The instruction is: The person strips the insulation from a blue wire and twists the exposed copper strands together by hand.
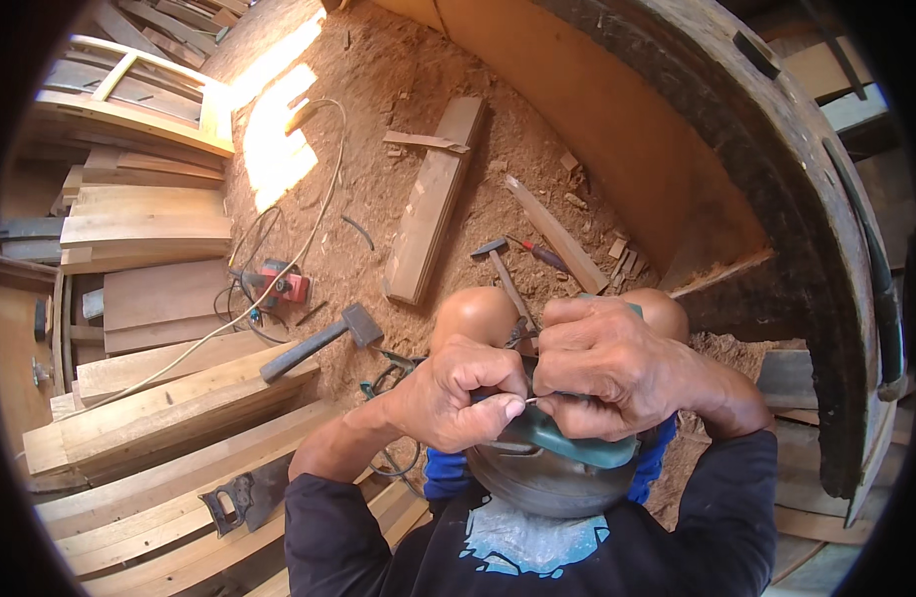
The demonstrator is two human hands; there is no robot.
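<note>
My left hand (478, 393) and my right hand (612, 368) meet above my lap, thumbs and fingers pinched close together. Between the thumb tips runs a short, thin wire-like piece (530, 400); most of it is covered by my fingers. Right below them, a teal and grey power tool (577, 448) rests in my lap against my body. Its exact kind is hard to tell because my hands cover part of it. A dark metal piece (518, 333) pokes up just beyond my left fingers.
On the shavings-covered floor lie a hammer (508, 279), a red-handled screwdriver (543, 255) and stacked boards (438, 199). To the left are a mallet (323, 343), a red power tool (284, 284) with a cord, a handsaw (244, 502) and planks. A large curved wooden piece (697, 139) stands right.
</note>
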